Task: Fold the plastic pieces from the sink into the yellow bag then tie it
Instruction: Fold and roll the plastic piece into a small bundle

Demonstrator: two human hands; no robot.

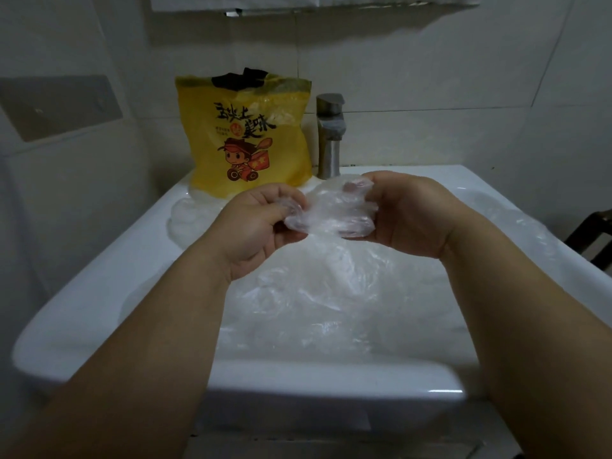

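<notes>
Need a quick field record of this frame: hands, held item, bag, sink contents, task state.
left hand: pinching one end of the clear plastic piece
right hand: gripping the other end of the same piece
held piece: crumpled, above the sink
yellow bag: upright at the sink's back left, beside the faucet, top open, not tied
sink contents: more clear plastic piled in the basin
task state: folding under way, plastic still left in the sink

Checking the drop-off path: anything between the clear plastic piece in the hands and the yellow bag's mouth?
Nothing visible. The crumpled clear plastic piece is held between the left hand and right hand above the white sink; the printed yellow plastic bag stands behind them, beside the metal faucet. Something dark already sticks out of its mouth.
</notes>
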